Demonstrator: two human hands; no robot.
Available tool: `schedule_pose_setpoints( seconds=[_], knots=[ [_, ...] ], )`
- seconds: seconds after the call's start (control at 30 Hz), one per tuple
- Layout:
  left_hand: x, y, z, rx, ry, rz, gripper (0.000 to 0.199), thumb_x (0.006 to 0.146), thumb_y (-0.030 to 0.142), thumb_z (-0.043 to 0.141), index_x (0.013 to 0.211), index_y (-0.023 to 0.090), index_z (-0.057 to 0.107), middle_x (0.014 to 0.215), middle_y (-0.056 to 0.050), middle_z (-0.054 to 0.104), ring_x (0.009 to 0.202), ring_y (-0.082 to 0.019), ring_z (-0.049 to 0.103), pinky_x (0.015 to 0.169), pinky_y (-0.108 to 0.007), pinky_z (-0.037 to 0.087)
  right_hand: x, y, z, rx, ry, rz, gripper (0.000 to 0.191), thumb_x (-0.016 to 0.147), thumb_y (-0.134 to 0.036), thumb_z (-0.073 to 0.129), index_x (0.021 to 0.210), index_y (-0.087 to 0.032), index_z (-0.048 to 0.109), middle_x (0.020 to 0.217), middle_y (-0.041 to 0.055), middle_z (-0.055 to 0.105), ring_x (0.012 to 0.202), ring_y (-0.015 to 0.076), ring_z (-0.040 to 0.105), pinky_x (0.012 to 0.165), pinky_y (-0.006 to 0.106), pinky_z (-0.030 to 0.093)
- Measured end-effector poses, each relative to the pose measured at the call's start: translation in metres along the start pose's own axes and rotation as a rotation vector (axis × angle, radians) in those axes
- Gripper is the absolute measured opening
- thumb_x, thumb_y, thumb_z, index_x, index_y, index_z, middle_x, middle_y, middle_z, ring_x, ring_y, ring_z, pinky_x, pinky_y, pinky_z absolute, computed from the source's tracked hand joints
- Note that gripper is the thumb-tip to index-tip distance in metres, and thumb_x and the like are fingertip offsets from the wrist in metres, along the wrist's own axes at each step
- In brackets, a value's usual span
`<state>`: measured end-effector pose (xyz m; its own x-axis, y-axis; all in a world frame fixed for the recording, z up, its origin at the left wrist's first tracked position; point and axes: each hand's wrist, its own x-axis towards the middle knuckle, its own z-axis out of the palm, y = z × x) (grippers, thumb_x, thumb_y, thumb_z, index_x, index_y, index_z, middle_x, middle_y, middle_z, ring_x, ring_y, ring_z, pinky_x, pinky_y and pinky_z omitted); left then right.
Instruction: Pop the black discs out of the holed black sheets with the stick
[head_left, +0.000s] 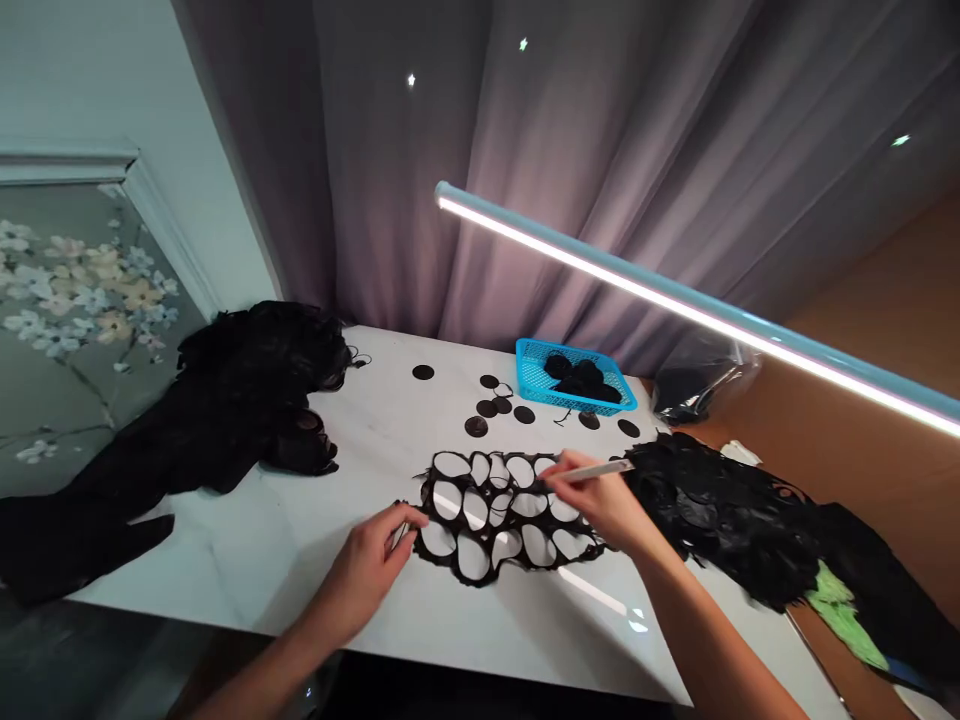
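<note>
A thin black sheet (491,545) full of round cut-outs lies flat on the white table (247,540). My left hand (367,570) pinches its left edge between thumb and index finger. Over the sheet's right side, my right hand (600,500) is closed around a slim white pen-like tool (592,471), whose working tip is hidden by the fingers. Several loose black discs (476,427) are scattered behind the sheet.
A blue plastic basket (531,385) with black pieces stands at the back. Heaped black material lies at the left (202,420) and right (705,500), with a green cloth (844,615) by the right heap. A lit tube lamp (675,300) hangs above.
</note>
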<state>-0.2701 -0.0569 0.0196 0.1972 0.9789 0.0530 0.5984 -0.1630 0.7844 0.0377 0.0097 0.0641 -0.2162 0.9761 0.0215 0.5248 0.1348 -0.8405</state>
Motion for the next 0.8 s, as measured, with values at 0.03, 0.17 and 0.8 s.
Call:
schedule_pose_setpoints(
  seconds=[0.03,0.17,0.8],
  knots=[
    [0.013,0.010,-0.004,-0.126,-0.025,-0.067,0.021,0.094,0.032,0.045,0.104,0.022,0.062,0.099,-0.003,0.068,0.083,-0.019,0.061,0.076,-0.030,0.046,-0.005,-0.006,0.003,0.087,-0.134,0.014,0.022,0.081,-0.033,0.058,0.067,-0.021,0.045,0.089,0.0068,0.073,0.075,0.0200,0.063,0.062,0.029,0.045],
    [0.061,0.053,0.001,-0.482,-0.207,-0.101,0.046,0.095,0.055,0.041,0.123,0.020,0.053,0.097,-0.005,0.068,0.077,-0.016,0.056,0.082,-0.033,0.043,-0.010,-0.026,0.017,0.378,-0.351,0.042,0.021,0.079,-0.029,0.062,0.068,-0.021,0.046,0.085,0.0046,0.072,0.069,0.0173,0.063,0.057,0.027,0.047],
    [0.120,0.065,0.002,-0.312,-0.259,-0.117,0.035,0.091,0.042,0.049,0.117,0.020,0.058,0.072,0.002,0.054,0.064,-0.014,0.050,0.065,-0.027,0.040,0.009,0.075,0.008,0.442,-0.087,0.130,0.022,0.073,-0.027,0.065,0.065,-0.019,0.046,0.087,0.0037,0.067,0.082,0.0176,0.064,0.072,0.028,0.048]
  ],
)
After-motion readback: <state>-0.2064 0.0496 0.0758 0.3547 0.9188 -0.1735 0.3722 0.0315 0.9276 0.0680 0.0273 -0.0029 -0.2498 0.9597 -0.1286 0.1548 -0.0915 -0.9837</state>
